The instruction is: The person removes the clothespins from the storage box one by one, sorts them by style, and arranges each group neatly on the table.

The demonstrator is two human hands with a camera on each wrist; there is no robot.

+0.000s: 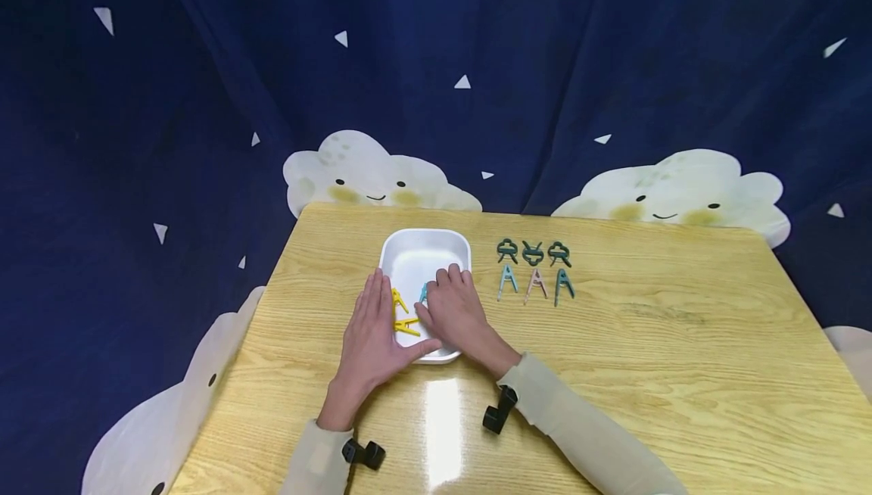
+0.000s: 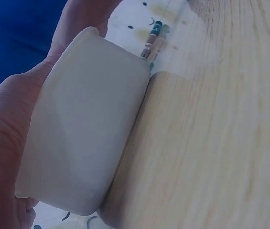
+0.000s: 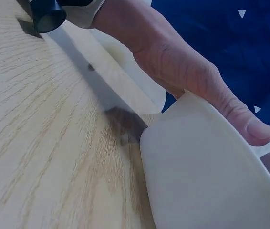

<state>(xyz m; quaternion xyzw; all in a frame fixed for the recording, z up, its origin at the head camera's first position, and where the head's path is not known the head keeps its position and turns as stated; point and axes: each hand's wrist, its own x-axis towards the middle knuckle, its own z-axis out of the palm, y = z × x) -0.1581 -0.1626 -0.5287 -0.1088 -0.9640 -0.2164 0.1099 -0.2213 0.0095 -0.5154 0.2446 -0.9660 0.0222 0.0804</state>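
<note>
A white rectangular tray lies on the table, its outer wall filling much of both wrist views. Along the tray's left side rests my left hand, fingers straight and together, thumb stretched across the near end. My right hand reaches over the right rim into the tray with bent fingers. Beside its thumb and forefinger a light blue clothespin shows partly; whether they pinch it is hidden. Two yellow clothespins, one upper and one lower, lie in the tray's left part.
Right of the tray, three dark green clips form a back row. In front of them lie a light blue clothespin, a pink clothespin and a dark green clothespin. A dark blue curtain hangs behind the wooden table.
</note>
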